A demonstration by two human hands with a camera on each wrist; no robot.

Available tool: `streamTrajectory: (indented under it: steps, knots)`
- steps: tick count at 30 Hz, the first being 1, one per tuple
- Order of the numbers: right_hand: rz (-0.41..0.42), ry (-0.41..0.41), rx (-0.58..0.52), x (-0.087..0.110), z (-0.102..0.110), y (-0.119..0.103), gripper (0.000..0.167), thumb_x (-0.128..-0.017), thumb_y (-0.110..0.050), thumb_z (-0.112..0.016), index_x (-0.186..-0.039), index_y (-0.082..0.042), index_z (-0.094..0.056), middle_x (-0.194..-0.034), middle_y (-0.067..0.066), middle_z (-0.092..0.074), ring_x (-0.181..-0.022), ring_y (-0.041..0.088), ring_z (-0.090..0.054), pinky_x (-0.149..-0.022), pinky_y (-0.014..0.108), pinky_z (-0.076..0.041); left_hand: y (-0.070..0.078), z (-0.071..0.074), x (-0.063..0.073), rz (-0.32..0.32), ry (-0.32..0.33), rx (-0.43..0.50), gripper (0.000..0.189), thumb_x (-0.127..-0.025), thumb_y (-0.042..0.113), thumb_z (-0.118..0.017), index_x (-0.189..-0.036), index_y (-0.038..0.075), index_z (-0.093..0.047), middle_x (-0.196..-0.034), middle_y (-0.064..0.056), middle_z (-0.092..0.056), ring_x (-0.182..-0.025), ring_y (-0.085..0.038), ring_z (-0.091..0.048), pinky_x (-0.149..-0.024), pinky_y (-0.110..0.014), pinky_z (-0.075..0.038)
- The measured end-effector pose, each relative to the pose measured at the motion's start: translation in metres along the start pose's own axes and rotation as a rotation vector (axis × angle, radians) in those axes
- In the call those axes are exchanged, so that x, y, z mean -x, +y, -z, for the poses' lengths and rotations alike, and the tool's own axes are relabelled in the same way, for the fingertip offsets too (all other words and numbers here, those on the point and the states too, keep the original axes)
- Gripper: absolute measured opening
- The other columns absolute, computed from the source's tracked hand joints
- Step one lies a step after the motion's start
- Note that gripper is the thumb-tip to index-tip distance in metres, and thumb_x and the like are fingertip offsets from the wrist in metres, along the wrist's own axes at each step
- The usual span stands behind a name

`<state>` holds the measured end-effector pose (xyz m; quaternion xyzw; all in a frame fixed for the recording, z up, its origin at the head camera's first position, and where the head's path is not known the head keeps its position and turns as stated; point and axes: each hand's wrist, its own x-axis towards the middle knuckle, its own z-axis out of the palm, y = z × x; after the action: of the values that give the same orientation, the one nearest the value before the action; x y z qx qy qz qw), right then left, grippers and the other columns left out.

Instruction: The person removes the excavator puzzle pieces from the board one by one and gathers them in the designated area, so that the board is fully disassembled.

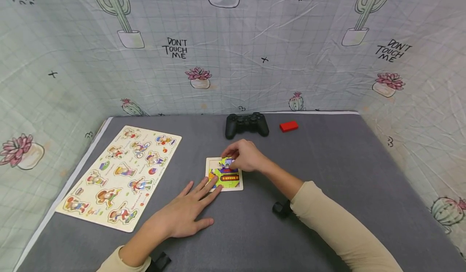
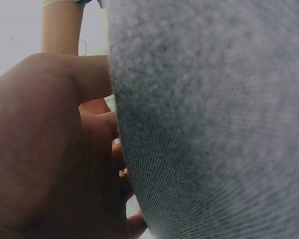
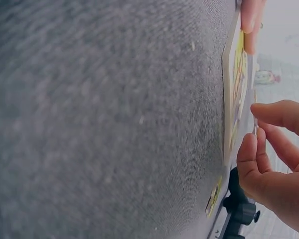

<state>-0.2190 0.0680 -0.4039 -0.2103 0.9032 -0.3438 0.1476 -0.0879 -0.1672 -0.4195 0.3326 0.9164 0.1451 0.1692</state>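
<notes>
Head: left hand [image 1: 187,213] (spread) touches puzzle [image 1: 231,179]; right hand [image 1: 246,155] pinches piece [image 1: 226,162].

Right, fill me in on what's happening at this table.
A person is working on a small wooden tray puzzle showing a tracked vehicle. Their right hand pinches a puzzle piece above the tray's upper part, while the left hand rests its fingertips at the lower left. The puzzle is partly filled, with bare wood at upper left. A black game controller lies just beyond.
</notes>
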Motion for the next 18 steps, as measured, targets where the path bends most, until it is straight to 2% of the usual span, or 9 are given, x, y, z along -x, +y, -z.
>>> streamTrajectory:
  steps: [18]
  knots:
    - [-0.003, 0.023, -0.057, 0.012, 0.017, 0.015, 0.033, -0.081, 0.000, -0.085, -0.111, -0.012, -0.082, -0.107, -0.001, -0.079, -0.094, 0.015, -0.069, -0.084, 0.031, -0.058, 0.000, -0.003, 0.001, 0.000, 0.018, 0.004, 0.082, -0.102, 0.048, -0.063, -0.168, 0.022, -0.022, -0.177, 0.000, -0.004, -0.163, -0.030, -0.009, -0.127, -0.066, -0.015]
